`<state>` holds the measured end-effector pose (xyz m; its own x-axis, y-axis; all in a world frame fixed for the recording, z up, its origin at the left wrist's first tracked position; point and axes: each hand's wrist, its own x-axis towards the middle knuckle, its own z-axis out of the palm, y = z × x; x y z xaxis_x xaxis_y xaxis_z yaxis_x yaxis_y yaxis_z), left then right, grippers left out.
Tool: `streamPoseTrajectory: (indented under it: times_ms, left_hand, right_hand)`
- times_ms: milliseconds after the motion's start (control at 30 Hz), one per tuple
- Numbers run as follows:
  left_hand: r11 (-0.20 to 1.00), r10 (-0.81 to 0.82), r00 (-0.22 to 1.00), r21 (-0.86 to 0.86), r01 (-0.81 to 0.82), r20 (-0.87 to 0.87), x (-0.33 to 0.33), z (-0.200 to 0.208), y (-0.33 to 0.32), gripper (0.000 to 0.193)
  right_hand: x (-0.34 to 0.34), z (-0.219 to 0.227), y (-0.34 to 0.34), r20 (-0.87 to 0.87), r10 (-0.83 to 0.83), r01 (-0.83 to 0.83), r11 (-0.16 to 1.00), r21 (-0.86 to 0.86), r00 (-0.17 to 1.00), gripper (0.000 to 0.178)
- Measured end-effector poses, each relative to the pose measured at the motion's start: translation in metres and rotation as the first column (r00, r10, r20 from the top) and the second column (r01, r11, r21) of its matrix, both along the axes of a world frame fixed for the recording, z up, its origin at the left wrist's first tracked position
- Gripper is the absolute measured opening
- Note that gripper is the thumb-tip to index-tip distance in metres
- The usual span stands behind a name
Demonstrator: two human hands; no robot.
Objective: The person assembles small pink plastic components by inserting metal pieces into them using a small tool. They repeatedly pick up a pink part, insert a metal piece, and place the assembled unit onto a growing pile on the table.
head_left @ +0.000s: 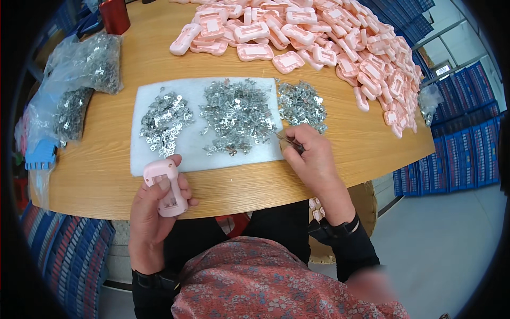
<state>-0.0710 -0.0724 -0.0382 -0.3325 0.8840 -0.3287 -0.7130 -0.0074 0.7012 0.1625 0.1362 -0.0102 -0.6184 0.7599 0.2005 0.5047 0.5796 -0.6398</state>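
Note:
My left hand is closed round a pink plastic casing at the table's near edge. The casing's open battery compartment faces up, and my thumb lies over it. Pinched in my right hand are tweezers, their tips by the right edge of the middle heap of small metal contact pieces. Whether the tips hold a piece is too small to tell. That heap and a smaller left heap of metal pieces lie on a white foam sheet. A third heap sits at the sheet's right edge.
A large pile of pink casings covers the table's far right. Clear bags of metal pieces lie at the left, near a blue plastic piece and a red cup. Stacked blue trays stand right; a cardboard box is below.

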Motion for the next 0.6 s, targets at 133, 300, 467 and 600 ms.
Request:
streamPoseTrajectory:
  times_ms: [133, 300, 467, 600]
  left_hand:
    - [1.0, 0.001, 1.0, -0.008, -0.001, 0.013, -0.001, 0.002, -0.001, 0.056]
    - [0.999, -0.014, 0.999, 0.051, 0.012, 0.044, -0.004, -0.001, -0.003, 0.054]
    - [0.995, -0.031, 0.998, 0.097, 0.025, 0.054, -0.004, -0.002, -0.004, 0.051]
    - [0.991, -0.04, 0.997, 0.132, 0.031, 0.067, -0.004, -0.005, -0.004, 0.049]
  right_hand:
    - [-0.012, -0.006, 0.006, -0.051, -0.019, 0.023, 0.996, 0.084, 0.999, 0.021]
    - [-0.024, -0.001, 0.012, 0.029, 0.052, -0.054, 0.995, 0.078, 0.998, 0.016]
    - [-0.017, 0.004, 0.012, 0.062, 0.021, -0.015, 0.996, -0.09, 0.998, 0.015]
    - [-0.005, 0.001, 0.008, 0.002, 0.004, -0.004, 0.985, -0.174, 1.0, 0.026]
